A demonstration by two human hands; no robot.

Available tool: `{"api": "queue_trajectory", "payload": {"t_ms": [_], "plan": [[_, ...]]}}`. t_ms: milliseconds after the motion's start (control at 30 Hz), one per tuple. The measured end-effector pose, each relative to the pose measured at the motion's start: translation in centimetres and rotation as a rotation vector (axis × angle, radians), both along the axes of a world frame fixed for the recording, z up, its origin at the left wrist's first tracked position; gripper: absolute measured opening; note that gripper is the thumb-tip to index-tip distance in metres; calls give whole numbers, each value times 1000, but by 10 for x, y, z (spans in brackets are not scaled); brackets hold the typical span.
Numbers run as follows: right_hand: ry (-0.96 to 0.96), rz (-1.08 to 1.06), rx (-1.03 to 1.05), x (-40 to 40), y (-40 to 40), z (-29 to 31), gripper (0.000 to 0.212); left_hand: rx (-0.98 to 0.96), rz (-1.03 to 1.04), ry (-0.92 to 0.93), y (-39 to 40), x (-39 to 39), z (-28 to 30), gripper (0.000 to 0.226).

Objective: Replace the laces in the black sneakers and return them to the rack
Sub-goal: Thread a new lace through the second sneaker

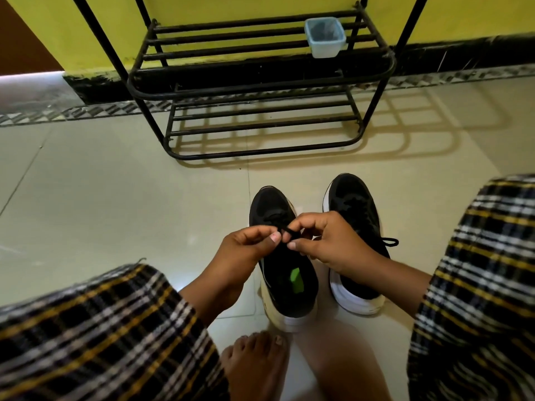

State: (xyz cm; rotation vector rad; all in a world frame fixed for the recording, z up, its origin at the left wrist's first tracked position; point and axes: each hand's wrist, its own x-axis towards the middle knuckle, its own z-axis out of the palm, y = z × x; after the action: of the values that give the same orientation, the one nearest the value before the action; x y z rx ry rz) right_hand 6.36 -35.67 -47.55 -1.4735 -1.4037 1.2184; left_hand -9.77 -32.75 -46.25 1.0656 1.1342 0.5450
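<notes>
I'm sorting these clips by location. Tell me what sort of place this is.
Probably a home entryway or hall. A black metal shoe rack stands against a yellow wall on a tiled floor, and a barefoot person crouches over two black sneakers.

Both forearms extend forward from the lower corners and converge at centre. The left hand [246, 247] has its fingers curled, thumb pressed against the index finger in a pinch. The right hand [324, 238] mirrors it, fingers curled, thumb and forefinger pinching. The fingertips of both hands nearly touch.
</notes>
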Motion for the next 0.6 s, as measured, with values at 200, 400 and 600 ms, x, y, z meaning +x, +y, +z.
{"api": "queue_trajectory", "payload": {"t_ms": [200, 400, 600], "plan": [[234, -75, -30, -3, 0, 6, 15, -156, 97, -62, 3, -1, -2, 18], [696, -250, -219, -4, 3, 5, 20, -405, 256, -208, 7, -1, -4, 20], [620, -391, -292, 2, 3, -2, 24, -370, 377, -191, 12, -8, -15, 26]]}}
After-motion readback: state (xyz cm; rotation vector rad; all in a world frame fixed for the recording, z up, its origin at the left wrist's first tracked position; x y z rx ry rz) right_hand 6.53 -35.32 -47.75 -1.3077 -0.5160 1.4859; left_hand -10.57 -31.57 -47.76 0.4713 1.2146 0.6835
